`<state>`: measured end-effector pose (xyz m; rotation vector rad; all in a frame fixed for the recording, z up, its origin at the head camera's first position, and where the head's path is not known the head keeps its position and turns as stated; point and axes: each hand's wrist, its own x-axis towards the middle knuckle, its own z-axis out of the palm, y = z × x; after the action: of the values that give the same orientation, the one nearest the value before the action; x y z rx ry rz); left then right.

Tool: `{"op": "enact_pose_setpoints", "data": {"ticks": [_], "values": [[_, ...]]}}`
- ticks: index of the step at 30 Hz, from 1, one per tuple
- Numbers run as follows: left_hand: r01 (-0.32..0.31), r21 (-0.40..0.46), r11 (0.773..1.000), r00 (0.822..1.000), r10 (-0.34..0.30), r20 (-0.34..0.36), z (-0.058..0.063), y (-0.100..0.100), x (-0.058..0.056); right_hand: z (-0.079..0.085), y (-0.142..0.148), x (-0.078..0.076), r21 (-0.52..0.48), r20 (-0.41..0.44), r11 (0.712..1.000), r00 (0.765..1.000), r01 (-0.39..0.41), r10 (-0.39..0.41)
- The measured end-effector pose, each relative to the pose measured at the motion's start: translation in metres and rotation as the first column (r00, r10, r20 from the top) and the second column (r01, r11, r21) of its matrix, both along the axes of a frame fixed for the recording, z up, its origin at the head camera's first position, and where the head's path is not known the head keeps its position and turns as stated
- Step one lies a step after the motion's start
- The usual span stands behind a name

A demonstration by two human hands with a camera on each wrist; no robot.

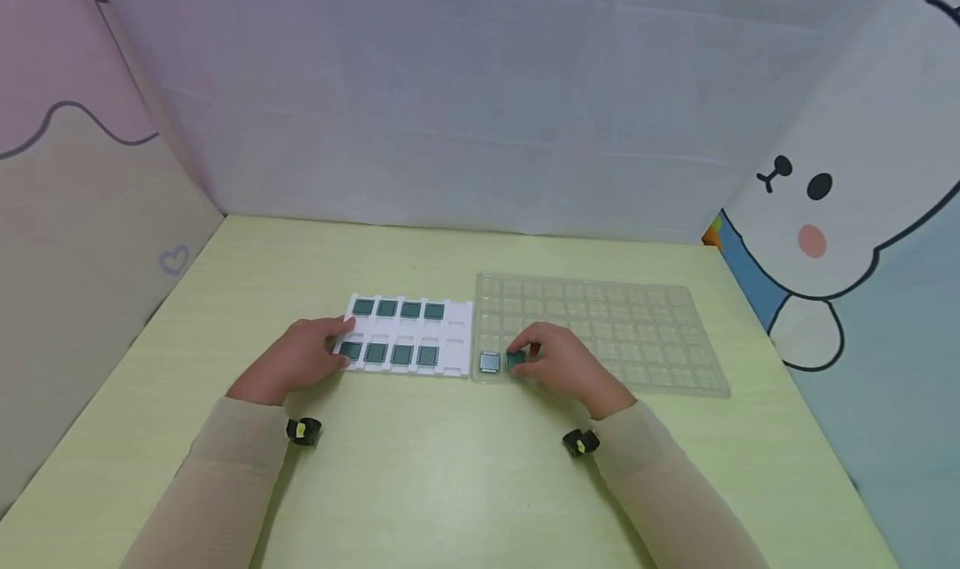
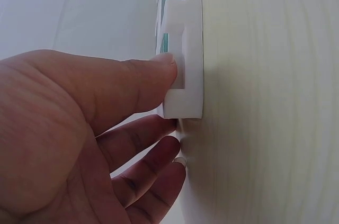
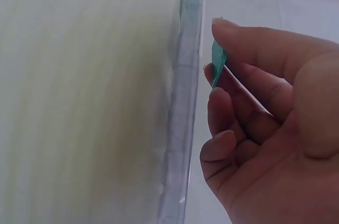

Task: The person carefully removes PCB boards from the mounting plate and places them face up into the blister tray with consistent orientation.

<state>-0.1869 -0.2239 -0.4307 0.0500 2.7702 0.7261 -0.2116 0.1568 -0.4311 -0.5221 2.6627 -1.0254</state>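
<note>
My left hand (image 1: 303,356) holds the left end of a white foam-like tray (image 1: 392,329), thumb at its near edge and index finger at its far corner. In the left wrist view the thumb presses on the tray's side (image 2: 183,104). Green square chips (image 1: 376,352) lie in two rows in that tray; its rightmost slots hold none. Between thumb and fingertips my right hand (image 1: 562,365) pinches one green chip (image 3: 217,60), tilted, over the near left part of a clear plastic tray (image 1: 637,331). Beside it, a chip (image 1: 489,362) with a pale gridded face sits in the near left corner pocket.
The two trays lie side by side on a pale wooden table (image 1: 420,486), their ends almost meeting. A white cloth wall (image 1: 465,119) stands behind the table, with printed panels at both sides. Each wrist carries a small black camera mount (image 1: 303,431).
</note>
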Motion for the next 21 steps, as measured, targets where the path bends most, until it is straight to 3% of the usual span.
{"op": "enact_pose_setpoints", "data": {"ticks": [21], "values": [[-0.005, 0.02, 1.0, 1.0, 0.005, 0.013, 0.0015, -0.0003, -0.0002, -0.0045, -0.0021, -0.0009, -0.001, 0.013, 1.0, 1.0, -0.013, 0.013]]}}
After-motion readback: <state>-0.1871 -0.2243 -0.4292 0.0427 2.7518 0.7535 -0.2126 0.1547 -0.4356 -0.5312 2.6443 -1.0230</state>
